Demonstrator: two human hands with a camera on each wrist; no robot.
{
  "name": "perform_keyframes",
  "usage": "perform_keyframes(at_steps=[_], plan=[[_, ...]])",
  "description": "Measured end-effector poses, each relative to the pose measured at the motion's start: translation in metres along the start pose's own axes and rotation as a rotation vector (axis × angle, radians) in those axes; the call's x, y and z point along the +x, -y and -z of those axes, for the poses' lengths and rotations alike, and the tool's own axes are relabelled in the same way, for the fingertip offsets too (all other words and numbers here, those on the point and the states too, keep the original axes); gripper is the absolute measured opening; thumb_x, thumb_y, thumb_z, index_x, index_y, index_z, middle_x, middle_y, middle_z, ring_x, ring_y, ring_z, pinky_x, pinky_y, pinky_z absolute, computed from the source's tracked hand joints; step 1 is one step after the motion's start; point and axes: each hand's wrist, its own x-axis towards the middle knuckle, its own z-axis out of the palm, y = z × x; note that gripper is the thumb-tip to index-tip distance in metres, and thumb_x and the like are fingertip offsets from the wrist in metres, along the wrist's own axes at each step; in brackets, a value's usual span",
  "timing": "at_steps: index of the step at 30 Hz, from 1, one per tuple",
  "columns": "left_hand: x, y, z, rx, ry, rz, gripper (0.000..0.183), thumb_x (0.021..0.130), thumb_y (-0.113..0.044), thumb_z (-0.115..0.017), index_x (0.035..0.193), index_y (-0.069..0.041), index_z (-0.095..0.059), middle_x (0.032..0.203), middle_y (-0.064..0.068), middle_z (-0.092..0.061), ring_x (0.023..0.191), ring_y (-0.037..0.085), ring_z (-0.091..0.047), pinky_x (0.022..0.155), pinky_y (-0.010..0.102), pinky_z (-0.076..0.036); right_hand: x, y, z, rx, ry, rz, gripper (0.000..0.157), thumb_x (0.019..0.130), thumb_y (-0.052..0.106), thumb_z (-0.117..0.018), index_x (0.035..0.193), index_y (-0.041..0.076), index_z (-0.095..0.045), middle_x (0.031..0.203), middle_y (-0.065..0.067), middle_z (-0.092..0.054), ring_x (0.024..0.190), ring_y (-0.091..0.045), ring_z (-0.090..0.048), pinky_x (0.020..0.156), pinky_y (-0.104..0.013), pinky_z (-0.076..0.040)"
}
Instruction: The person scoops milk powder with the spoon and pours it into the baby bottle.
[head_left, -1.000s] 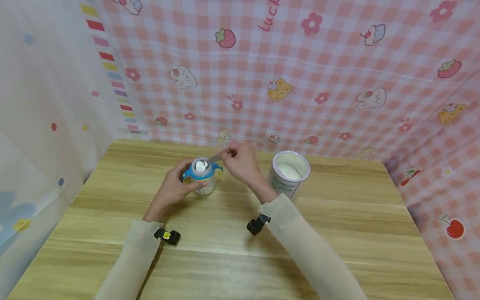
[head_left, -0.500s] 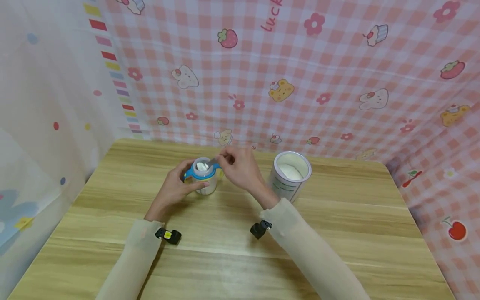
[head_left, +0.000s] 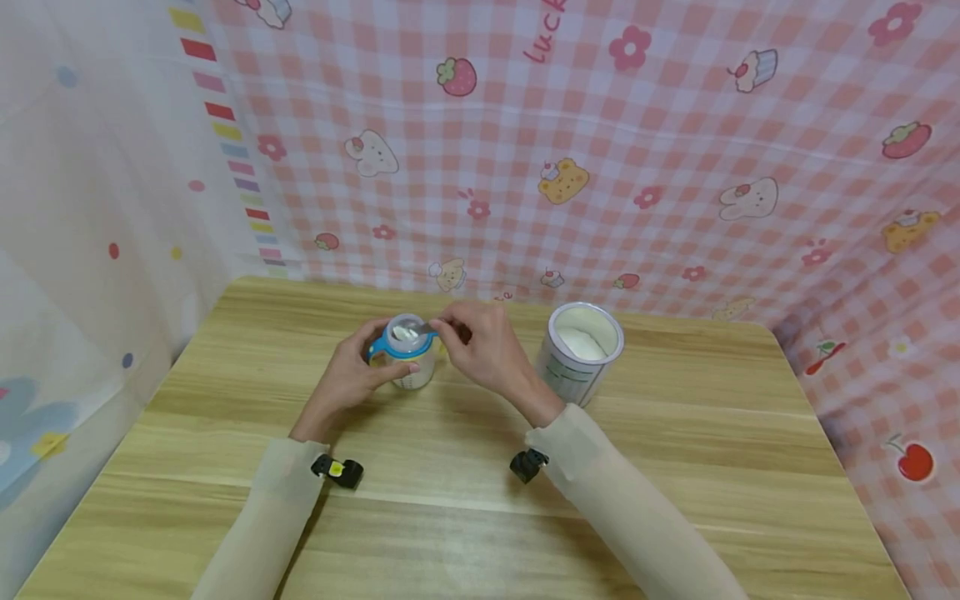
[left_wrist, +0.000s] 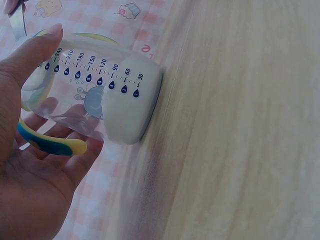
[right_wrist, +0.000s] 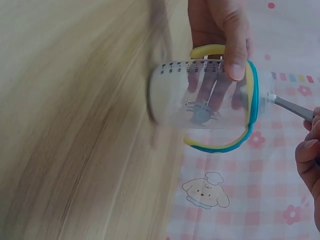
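A clear baby bottle (left_wrist: 75, 102) with volume marks and blue-and-yellow handles stands upright on the table, uncapped, with white contents at its bottom. My left hand (head_left: 348, 367) grips it round the side, thumb in front and fingers behind. My right hand (head_left: 483, 343) pinches the handle of a metal spoon (right_wrist: 294, 107). The spoon's bowl is in the bottle's mouth (head_left: 406, 331), with some white powder showing there. To the right of that hand, behind the forearm, stands an open can (head_left: 572, 379) holding white powder (head_left: 579, 342).
The wooden table (head_left: 450, 517) reaches back to a pink checked curtain (head_left: 495, 150). A white dotted curtain (head_left: 112, 200) hangs on the left. Each wrist carries a small black camera, such as the right camera (head_left: 528, 465).
My right hand has shifted slightly right and down, turning the spoon lower in the bottle's mouth. Less white powder shows there. The left hand keeps its grip on the bottle.
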Motion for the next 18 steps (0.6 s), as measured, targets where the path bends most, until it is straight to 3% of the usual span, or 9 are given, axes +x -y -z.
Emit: perform_keyframes(at_steps=[18], plan=[[0.0003, 0.0009, 0.0009, 0.021, -0.006, 0.052, 0.073, 0.084, -0.032, -0.087, 0.146, -0.021, -0.051, 0.145, 0.008, -0.06, 0.136, 0.029, -0.053, 0.118, 0.057, -0.041, -0.0088, -0.0006, -0.0005, -0.176, 0.009, 0.21, 0.014, 0.1, 0.01, -0.066, 0.088, 0.005, -0.072, 0.081, -0.004, -0.068, 0.062, -0.006, -0.057, 0.055, -0.013, -0.047]])
